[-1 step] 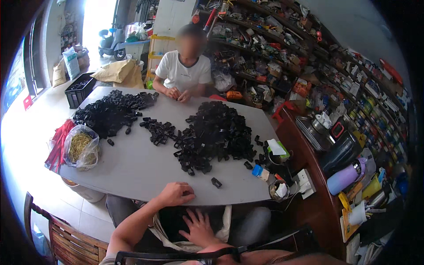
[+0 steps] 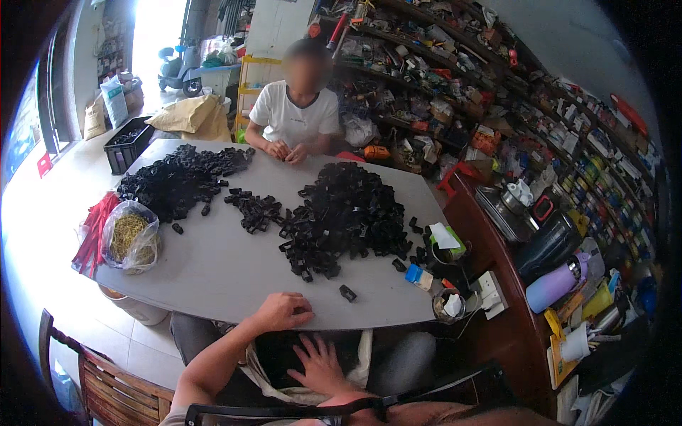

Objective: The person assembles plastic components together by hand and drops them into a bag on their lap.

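Observation:
My left hand (image 2: pixel 283 311) rests on the near edge of the grey table (image 2: pixel 213 280). Its fingers are loosely curled in, and nothing shows in them. Lower down, my right hand (image 2: pixel 321 366) lies with fingers spread over the dark inside of a pale cloth bag (image 2: pixel 364 355) at my lap; it holds nothing. One small black plastic part (image 2: pixel 347 293) lies by itself just beyond my left hand. Farther off is a big heap of similar black parts (image 2: pixel 348 213), with a smaller cluster (image 2: pixel 256 211) to its left and another heap (image 2: pixel 167 181) at the far left.
A co-worker (image 2: pixel 295 113) sits across the table, hands together at its edge. At left lie a clear bag of gold-coloured pieces (image 2: pixel 131 238) and red strips (image 2: pixel 96 231). A blue-and-white box (image 2: pixel 419 277) and a cup (image 2: pixel 449 305) stand at right. A wooden chair (image 2: pixel 106 376) is at lower left.

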Demonstrator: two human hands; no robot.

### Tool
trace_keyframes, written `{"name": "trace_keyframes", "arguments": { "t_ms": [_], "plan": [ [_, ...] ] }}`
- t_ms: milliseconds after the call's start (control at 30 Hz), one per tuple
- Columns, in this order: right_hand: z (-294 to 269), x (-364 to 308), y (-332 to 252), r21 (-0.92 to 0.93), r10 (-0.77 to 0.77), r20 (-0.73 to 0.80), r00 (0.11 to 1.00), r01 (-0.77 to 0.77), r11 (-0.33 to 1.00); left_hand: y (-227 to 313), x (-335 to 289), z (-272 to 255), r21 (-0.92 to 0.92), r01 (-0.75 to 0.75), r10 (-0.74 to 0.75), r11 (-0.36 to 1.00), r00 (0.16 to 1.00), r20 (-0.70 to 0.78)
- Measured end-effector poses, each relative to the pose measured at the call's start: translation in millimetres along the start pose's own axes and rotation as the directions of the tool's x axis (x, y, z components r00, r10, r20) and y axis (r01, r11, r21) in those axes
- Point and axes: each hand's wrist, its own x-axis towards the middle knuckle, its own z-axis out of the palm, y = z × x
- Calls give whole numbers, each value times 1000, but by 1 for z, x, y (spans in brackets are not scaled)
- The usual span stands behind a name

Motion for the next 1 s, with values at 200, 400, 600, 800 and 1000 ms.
{"name": "trace_keyframes", "arguments": {
  "t_ms": [200, 400, 600, 800, 1000],
  "plan": [
    [3, 10, 7, 67, -4, 47, 999, 1, 998, -5, 0, 3, 28, -15, 16, 999, 1000, -25],
    [1, 8, 5, 59, -5, 11, 1000, 5, 998, 0, 0, 3, 43, 12, -11, 999, 1000, -8],
    [3, 7, 6, 53, -13, -14, 1000, 14, 999, 0, 0, 3, 13, -5, 5, 1000, 1000, -17],
    [6, 6, 5, 51, -3, -28, 1000, 5, 999, -1, -1, 2, 7, 3, -3, 1000, 1000, -27],
    [-1, 3, 2, 55, -50, -114, 992, 57, 997, -4, -1, 5, 18, -20, 21, 1000, 999, -31]
  ]
}}
